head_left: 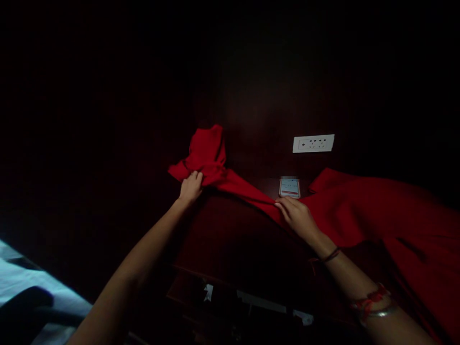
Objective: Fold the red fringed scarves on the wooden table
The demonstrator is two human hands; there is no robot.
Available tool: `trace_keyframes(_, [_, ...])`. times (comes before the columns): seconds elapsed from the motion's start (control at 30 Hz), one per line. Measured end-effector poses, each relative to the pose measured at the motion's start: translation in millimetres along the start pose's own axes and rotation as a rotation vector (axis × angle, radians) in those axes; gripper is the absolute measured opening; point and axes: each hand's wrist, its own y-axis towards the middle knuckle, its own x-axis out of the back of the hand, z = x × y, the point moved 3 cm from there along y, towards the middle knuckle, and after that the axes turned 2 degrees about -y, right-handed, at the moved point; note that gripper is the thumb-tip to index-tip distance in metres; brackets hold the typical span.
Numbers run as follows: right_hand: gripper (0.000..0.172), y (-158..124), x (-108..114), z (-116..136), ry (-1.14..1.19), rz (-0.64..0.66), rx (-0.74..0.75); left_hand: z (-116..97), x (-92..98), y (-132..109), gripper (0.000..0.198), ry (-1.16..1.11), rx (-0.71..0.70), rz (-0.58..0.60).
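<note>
A large piece of red cloth (345, 201) spreads over a dark surface and runs off toward the right edge of the head view. From it a narrow strip stretches leftward between my two hands and ends in a crumpled, raised bunch at the far left. My left hand (192, 187) is closed on the cloth just below that bunch. Near the middle, my right hand (296, 218) pinches the strip's edge between thumb and fingers. Beyond my right hand lies a phone (289, 189) with a lit screen, close to the cloth. Whether the cloth is a garment, I cannot tell.
A white socket plate (313, 143) is on the dark wall behind. Below the surface's front edge, white scraps (208, 292) show in dark, open space. At the lower left is a pale, brightly lit cloth-like surface (64, 292) with a dark shape over it.
</note>
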Motion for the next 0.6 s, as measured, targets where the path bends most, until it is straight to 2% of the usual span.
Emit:
trace_keyframes(0.1, [0.027,-2,-11,4,0.010,0.220,0.098,6,-36.5,-19,0.029,0.014,0.010,0.282])
trace_keyframes(0.17, [0.027,-4,-18,10,0.068,0.320,0.158,8,-45.7,-28,0.029,0.037,0.035,0.361])
trace_keyframes(0.2, [0.027,-5,-21,14,0.109,0.361,0.188,3,-45.0,-30,0.032,0.040,-0.010,0.345])
trace_keyframes(0.23, [0.027,-6,-23,18,0.153,0.401,0.217,-5,-42.2,-32,0.037,0.032,-0.117,0.304])
trace_keyframes(0.33, [0.026,-11,-28,29,0.290,0.528,0.290,-52,-32.6,-44,0.061,-0.046,-0.686,0.177])
trace_keyframes(0.4, [0.026,-14,-30,31,0.359,0.598,0.310,-82,-33.0,-56,0.064,-0.081,-0.992,0.183])
trace_keyframes(0.43, [0.025,-15,-31,31,0.380,0.623,0.309,-93,-35.1,-60,0.058,-0.078,-1.079,0.200])
trace_keyframes(0.5, [0.024,-16,-31,27,0.401,0.650,0.290,-105,-39.3,-64,0.040,-0.040,-1.149,0.215])
trace_keyframes(0.6, [0.022,-17,-30,21,0.425,0.665,0.252,-99,-40.6,-62,0.022,0.048,-1.122,0.168])
